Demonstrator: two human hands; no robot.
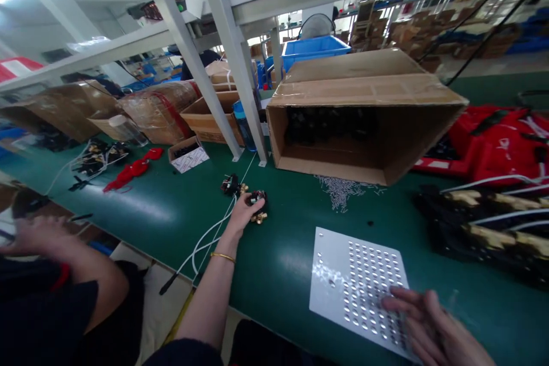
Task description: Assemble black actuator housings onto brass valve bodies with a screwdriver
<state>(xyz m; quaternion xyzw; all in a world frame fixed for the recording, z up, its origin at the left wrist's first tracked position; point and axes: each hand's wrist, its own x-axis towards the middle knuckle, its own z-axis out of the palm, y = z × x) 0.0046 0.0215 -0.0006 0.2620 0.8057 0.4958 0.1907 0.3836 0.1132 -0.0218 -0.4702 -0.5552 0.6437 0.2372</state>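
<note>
Pinched from above between thumb and fingers of the left hand [242, 213]: a small black module with brass-coloured metal fittings [260, 194], midway between the near and far edges of the green bench [295, 257]. Impossible to tell whether resting or slightly lifted. Probably light but dense, stiff in the body, smooth and rather slippery at the brass, more fragile at the small parts on top. Best taken by the black sides, clear of those parts, without tugging at the flexible white cables [194, 254] beside it, trailing to the near edge.

Fingers loosely spread, nothing visible between them: the right hand [433, 320], over the right side of a flat silver metal plate with rows of round holes or studs [330, 251], close to the near edge. Too blurred to judge contact.

Counted at mid-bench: two modules, including a second black module [230, 184] just left of the pinched one; one plate; one tiny black piece [370, 223]. Towards the far edge: one large open brown cardboard box [364, 83]; slim silver metal pins [341, 191], too many to count.
</note>
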